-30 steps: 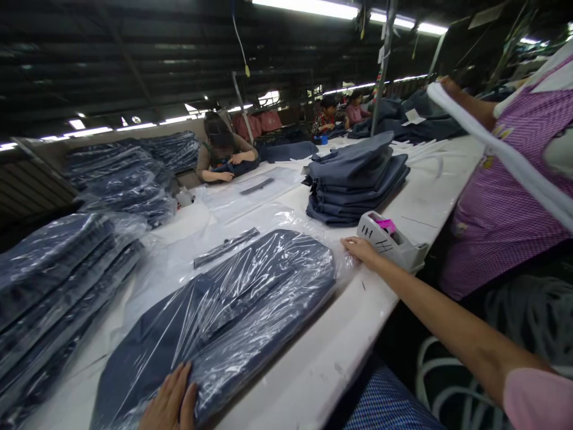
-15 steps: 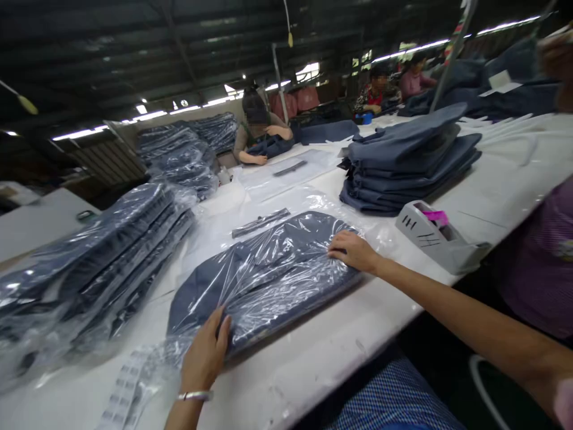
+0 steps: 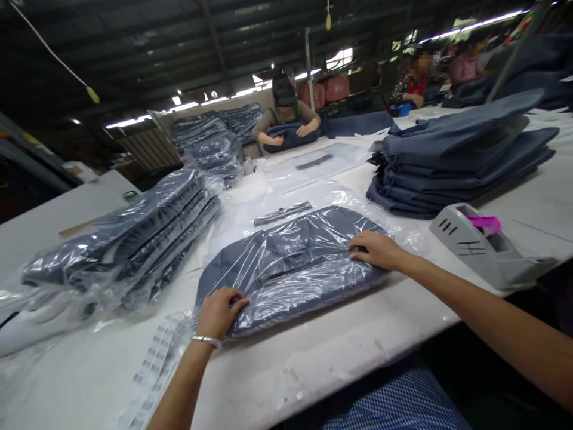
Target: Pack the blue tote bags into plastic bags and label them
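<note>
A folded navy fabric item in a clear plastic bag (image 3: 295, 269) lies flat on the white table in front of me, its film wrinkled and shiny. My left hand (image 3: 221, 310) is at its near left corner, fingers curled onto the plastic and thumb pointing inward; a silver bangle circles that wrist. Over the right end, my right hand (image 3: 376, 249) has its fingers bent and pinching the film. Just beyond the bagged item, a dark zipper-like strip (image 3: 283, 213) shows on a flat clear bag. Both sets of fingertips are partly hidden.
Bagged navy items (image 3: 156, 233) are stacked at left; unbagged navy pieces (image 3: 447, 161) are piled at right. A grey tape dispenser (image 3: 483, 245) stands near the right edge. A sheet of labels (image 3: 152, 364) lies near left. Across the table, a co-worker (image 3: 286, 119) handles navy fabric.
The view has swung left, shifting things rightward. My left fingers have curled in more on the bag; my right hand stays at its right end. The co-worker's hands have moved on their fabric.
</note>
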Available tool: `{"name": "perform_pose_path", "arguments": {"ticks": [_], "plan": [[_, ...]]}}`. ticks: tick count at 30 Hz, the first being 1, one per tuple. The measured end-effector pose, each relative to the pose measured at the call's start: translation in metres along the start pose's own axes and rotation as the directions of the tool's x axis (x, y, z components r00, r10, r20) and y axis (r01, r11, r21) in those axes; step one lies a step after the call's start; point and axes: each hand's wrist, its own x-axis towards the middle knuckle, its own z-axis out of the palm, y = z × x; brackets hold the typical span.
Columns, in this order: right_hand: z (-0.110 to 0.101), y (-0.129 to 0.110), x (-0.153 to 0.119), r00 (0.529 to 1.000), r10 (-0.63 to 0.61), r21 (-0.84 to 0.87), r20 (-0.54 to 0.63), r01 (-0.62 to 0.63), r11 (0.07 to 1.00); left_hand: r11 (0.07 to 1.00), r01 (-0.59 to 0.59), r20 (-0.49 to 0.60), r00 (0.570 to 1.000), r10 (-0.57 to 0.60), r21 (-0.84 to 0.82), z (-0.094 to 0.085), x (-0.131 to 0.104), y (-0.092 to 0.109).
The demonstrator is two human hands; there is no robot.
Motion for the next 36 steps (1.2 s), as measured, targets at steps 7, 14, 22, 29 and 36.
{"name": "perform_pose_path", "arguments": {"ticks": [7, 14, 22, 29, 36], "plan": [[0.013, -0.003, -0.011, 0.983, 0.007, 0.007, -0.184, -0.006, 1.000, 0.996, 0.090, -0.089, 0.992, -0.090, -0.003, 0.010, -0.011, 0.001], [0.012, 0.007, -0.003, 0.969, 0.238, 0.142, -0.061, -0.228, 0.963, 0.970, 0.173, -0.033, 0.983, -0.181, -0.173, 0.009, 0.000, -0.007], [0.024, -0.002, -0.007, 0.928, 0.335, 0.164, -0.160, -0.310, 0.937, 0.979, 0.127, 0.010, 0.992, -0.127, -0.156, 0.013, 0.011, -0.007], [0.032, -0.017, -0.010, 0.963, -0.058, -0.194, -0.264, 0.006, 0.981, 0.994, 0.067, 0.011, 0.998, -0.066, -0.088, 0.009, 0.013, -0.004], [0.036, 0.001, -0.005, 0.976, -0.049, -0.136, -0.214, 0.020, 0.991, 0.981, 0.066, 0.068, 0.996, -0.055, -0.181, 0.004, 0.018, -0.012]]}}
